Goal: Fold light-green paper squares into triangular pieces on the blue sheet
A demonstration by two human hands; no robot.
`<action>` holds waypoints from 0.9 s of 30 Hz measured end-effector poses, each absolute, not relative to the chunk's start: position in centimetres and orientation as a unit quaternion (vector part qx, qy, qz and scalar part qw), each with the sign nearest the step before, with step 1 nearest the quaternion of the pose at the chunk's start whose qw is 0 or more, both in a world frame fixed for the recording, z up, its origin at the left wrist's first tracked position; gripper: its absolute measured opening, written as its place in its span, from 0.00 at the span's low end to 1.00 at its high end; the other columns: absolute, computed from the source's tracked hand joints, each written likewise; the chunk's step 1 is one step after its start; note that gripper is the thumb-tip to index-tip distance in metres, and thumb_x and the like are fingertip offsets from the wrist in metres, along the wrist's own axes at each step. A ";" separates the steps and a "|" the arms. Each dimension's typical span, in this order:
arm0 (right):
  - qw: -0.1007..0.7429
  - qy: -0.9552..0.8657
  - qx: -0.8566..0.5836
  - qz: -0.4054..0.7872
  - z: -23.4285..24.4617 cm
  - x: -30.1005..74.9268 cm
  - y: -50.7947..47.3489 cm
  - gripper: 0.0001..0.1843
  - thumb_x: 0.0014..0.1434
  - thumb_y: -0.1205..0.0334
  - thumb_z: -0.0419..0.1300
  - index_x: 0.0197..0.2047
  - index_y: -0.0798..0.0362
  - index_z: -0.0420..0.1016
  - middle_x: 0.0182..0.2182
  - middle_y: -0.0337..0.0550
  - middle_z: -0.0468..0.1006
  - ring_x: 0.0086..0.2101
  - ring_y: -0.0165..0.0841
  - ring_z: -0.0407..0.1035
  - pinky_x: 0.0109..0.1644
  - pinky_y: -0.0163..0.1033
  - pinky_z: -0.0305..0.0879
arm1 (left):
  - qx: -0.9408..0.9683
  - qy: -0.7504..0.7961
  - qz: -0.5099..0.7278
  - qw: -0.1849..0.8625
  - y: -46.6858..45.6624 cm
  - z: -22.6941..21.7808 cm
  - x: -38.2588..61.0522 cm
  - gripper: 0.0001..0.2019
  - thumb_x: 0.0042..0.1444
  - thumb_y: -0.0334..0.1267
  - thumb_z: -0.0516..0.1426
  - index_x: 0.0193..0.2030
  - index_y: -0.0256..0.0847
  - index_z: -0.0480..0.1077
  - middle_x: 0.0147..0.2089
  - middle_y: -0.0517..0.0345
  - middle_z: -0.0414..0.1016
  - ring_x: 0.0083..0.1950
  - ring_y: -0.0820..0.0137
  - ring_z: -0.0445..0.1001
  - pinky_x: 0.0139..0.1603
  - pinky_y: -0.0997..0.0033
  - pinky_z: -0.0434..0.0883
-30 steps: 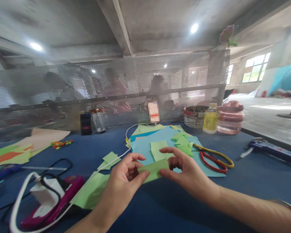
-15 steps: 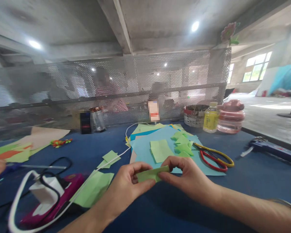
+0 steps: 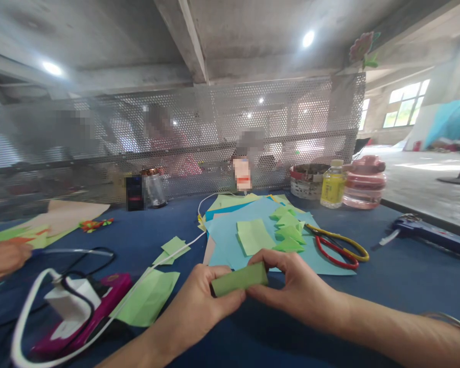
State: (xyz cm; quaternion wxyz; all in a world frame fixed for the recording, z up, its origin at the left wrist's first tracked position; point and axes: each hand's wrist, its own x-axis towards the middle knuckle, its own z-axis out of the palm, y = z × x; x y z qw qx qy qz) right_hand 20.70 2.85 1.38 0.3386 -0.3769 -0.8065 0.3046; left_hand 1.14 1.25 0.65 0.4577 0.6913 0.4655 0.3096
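Low at the centre of the head view, just above the dark blue table cover (image 3: pixel 387 276): holds a folded green paper strip (image 3: pixel 239 279) level and clear of the surface. Closes the left hand (image 3: pixel 199 301) on the strip's left end, thumb below, fingers behind. Closes the right hand (image 3: pixel 299 291) on the right end, thumb under, forefinger bent over the upper edge. Keeps it just in front of a light-blue sheet (image 3: pixel 230 240).

On that sheet: a flat green square (image 3: pixel 254 236) and, just to its right, a small heap of folded green triangles (image 3: pixel 289 232). Beside the sheet's right edge, red-and-yellow scissors (image 3: pixel 339 250). Farther right and well apart, a blue glue gun (image 3: pixel 425 232).

Along the back right, in a row: a round tin (image 3: pixel 308 181), a yellow bottle (image 3: pixel 332 186) and a pink container (image 3: pixel 364 184), all near a perforated metal screen (image 3: pixel 214 133).

Left of the hands: loose green sheets (image 3: pixel 145 301), a white cable (image 3: pixel 168 250) and a white charger (image 3: pixel 67 304) on a magenta case (image 3: pixel 99 309). At the far left edge, another person's hand (image 3: pixel 3 258) near green and orange paper.

Behind the screen, blurred seated people. Overhead, bare concrete ceiling with a beam (image 3: pixel 184 36) and round lights. Off to the right, open concrete floor and bright windows (image 3: pixel 404 105).
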 end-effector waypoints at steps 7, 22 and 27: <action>0.326 -0.806 -0.378 0.318 1.4 20.8 3.3 0.08 0.53 0.63 0.63 0.38 0.54 0.74 0.28 0.36 0.74 0.32 0.31 0.65 0.38 0.34 0.61 | 0.684 0.477 0.302 0.461 1.3 1.1 1.1 0.15 0.53 0.42 0.58 0.23 0.40 0.58 0.21 0.68 0.48 0.24 0.76 0.45 0.22 0.72 0.44; 0.340 -0.805 -0.368 0.319 1.3 21.4 4.4 0.12 0.54 0.64 0.62 0.43 0.52 0.71 0.29 0.37 0.75 0.34 0.32 0.70 0.43 0.38 0.65 | 0.661 0.508 0.308 0.458 1.5 1.4 0.8 0.12 0.54 0.42 0.58 0.25 0.39 0.64 0.20 0.68 0.51 0.23 0.75 0.47 0.23 0.72 0.45; 0.339 -0.803 -0.384 0.305 1.4 21.8 5.2 0.10 0.54 0.65 0.61 0.42 0.52 0.70 0.30 0.37 0.76 0.34 0.32 0.71 0.44 0.39 0.65 | 0.647 0.527 0.321 0.449 1.8 1.2 0.4 0.10 0.51 0.42 0.59 0.25 0.38 0.68 0.20 0.68 0.54 0.22 0.76 0.49 0.22 0.74 0.47</action>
